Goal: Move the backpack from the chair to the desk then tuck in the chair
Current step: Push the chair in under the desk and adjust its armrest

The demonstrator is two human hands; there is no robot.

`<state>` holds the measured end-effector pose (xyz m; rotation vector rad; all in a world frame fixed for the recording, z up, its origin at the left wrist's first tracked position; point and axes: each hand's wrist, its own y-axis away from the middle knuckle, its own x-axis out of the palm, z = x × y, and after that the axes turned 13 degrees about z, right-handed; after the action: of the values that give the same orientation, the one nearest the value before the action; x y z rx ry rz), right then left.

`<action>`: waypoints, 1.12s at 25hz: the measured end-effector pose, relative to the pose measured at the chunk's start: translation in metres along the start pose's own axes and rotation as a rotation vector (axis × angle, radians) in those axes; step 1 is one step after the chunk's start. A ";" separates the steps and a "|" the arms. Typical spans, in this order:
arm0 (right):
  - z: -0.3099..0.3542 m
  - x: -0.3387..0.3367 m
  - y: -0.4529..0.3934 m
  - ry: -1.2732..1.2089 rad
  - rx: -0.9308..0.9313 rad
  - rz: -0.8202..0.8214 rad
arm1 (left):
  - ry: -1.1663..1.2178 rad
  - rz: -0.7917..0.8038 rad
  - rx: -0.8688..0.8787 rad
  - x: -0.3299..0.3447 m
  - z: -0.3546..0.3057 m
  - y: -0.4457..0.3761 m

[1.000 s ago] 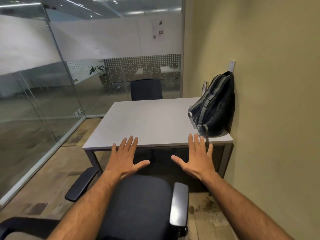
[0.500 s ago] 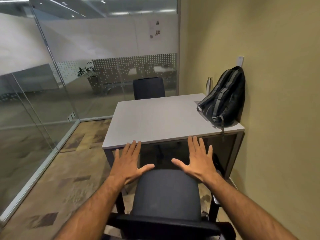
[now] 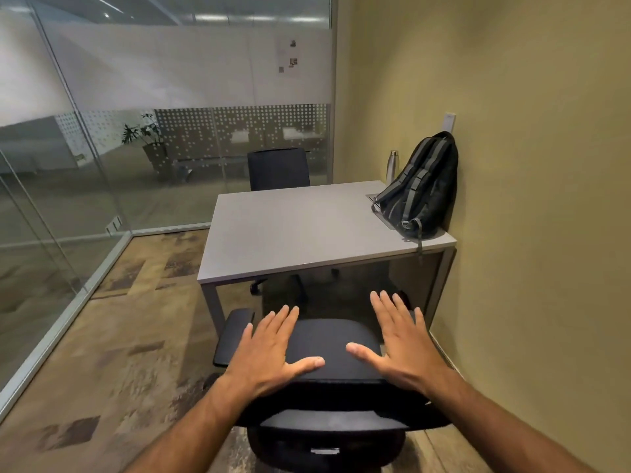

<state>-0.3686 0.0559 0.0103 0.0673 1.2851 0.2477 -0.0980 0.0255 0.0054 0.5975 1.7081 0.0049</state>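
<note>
To my left, a glass wall (image 3: 85, 158) runs along the patterned carpet (image 3: 112, 353), with one potted plant (image 3: 146, 138) visible beyond it.

My left hand (image 3: 269, 349) reaches forward with the forearm bare. The palm faces down, the four fingers lie straight and close together, and the thumb sticks out to the right. It is fully open and grips nothing. It hovers over or rests on the left top edge of the chair (image 3: 334, 349) backrest; I cannot tell if it touches.

The black office chair sits directly in front of me, its back toward me, one padded armrest (image 3: 234, 336) showing at its left. It stands near the desk (image 3: 300, 230) but not under it.

My right hand (image 3: 399, 349) mirrors the left: flat, spread open, palm down, thumb pointing left toward the other thumb, holding nothing, over the right top edge of the backrest.

The single grey desk stands beyond the chair, against the yellow-green wall (image 3: 532, 199). A second chair (image 3: 278, 169) is at its far side, so I count two chairs.

On the desk's far right corner stands one black backpack (image 3: 423, 189) with grey straps, upright and leaning on the wall. One strap hangs over the front edge of the desk. One metal bottle (image 3: 392, 165) stands just behind the backpack.
</note>
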 end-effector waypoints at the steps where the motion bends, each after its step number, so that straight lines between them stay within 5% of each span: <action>1: 0.000 0.003 0.012 0.015 -0.004 0.030 | -0.004 0.012 0.007 0.003 -0.003 0.009; 7: -0.005 0.030 0.058 0.114 0.060 0.234 | -0.060 0.160 -0.034 0.024 0.005 0.037; 28: -0.062 0.010 -0.018 0.167 -0.063 0.064 | -0.052 -0.053 -0.067 0.014 -0.019 -0.022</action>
<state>-0.4229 0.0349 -0.0197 0.0351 1.4411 0.3547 -0.1251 0.0177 -0.0100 0.4982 1.6663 0.0087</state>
